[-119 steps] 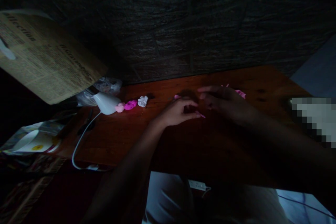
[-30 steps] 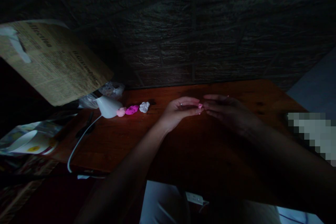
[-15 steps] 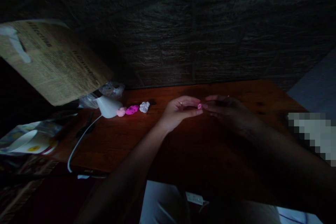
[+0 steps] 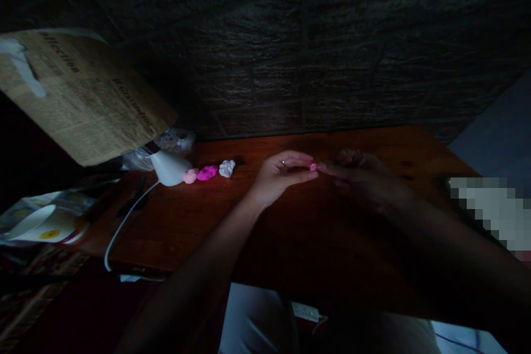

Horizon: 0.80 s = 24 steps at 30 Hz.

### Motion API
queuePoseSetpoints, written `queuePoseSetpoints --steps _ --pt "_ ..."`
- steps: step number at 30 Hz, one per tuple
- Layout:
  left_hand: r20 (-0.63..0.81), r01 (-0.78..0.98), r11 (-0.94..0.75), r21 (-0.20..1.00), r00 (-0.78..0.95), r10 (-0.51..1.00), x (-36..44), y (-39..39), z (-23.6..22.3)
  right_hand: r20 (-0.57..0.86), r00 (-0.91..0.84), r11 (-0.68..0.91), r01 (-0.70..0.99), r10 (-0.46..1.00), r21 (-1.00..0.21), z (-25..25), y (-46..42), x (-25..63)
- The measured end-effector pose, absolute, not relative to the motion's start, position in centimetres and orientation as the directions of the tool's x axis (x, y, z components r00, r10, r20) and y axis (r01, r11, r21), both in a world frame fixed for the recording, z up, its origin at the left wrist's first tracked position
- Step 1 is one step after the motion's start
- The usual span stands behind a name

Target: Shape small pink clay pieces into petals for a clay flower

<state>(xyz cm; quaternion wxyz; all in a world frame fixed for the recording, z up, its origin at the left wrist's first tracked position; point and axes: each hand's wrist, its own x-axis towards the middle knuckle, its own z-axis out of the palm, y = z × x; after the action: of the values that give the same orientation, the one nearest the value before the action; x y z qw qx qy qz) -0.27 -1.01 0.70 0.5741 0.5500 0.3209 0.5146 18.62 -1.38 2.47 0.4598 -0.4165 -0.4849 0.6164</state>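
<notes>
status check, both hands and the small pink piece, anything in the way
Left hand holding small pink piece. Right hand right beside it, touch unclear. Magenta lump, white lump off to the left, not blocking.

small pink piece [image 4: 313,167], roundish, held at thumb of left hand [image 4: 279,174]

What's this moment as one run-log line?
left hand: holds small pink clay-like piece | right hand: fingertip beside it, contact unclear | wooden table: pale pink lump, magenta lump, white lump in a row
</notes>
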Motion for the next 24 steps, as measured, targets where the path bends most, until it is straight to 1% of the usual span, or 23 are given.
queuePoseSetpoints --steps 6,10,16,21,24 --pt "0.202 -0.269 -0.137 0.953 0.231 0.952 -0.34 -0.60 0.30 -0.090 -0.179 -0.119 -0.159 0.980 -0.980 1.87 -0.77 18.87" --pt "0.200 -0.294 -0.131 0.947 0.216 0.956 -0.27 -0.55 0.29 -0.139 -0.225 -0.182 -0.188 0.965 -0.965 1.90 -0.78 19.03" --pt "0.180 -0.315 -0.104 0.943 0.220 0.959 -0.31 -0.64 0.44 -0.103 -0.280 -0.169 -0.226 0.955 -0.959 2.01 -0.94 19.02" --pt "0.191 -0.321 -0.113 0.940 0.223 0.956 -0.34 -0.52 0.43 -0.101 -0.272 -0.180 -0.286 0.957 -0.941 1.55 -0.66 19.12" --pt "0.185 -0.327 -0.108 0.939 0.212 0.960 -0.34 -0.52 0.51 -0.105 -0.275 -0.188 -0.294 0.956 -0.937 1.46 -0.60 19.09"
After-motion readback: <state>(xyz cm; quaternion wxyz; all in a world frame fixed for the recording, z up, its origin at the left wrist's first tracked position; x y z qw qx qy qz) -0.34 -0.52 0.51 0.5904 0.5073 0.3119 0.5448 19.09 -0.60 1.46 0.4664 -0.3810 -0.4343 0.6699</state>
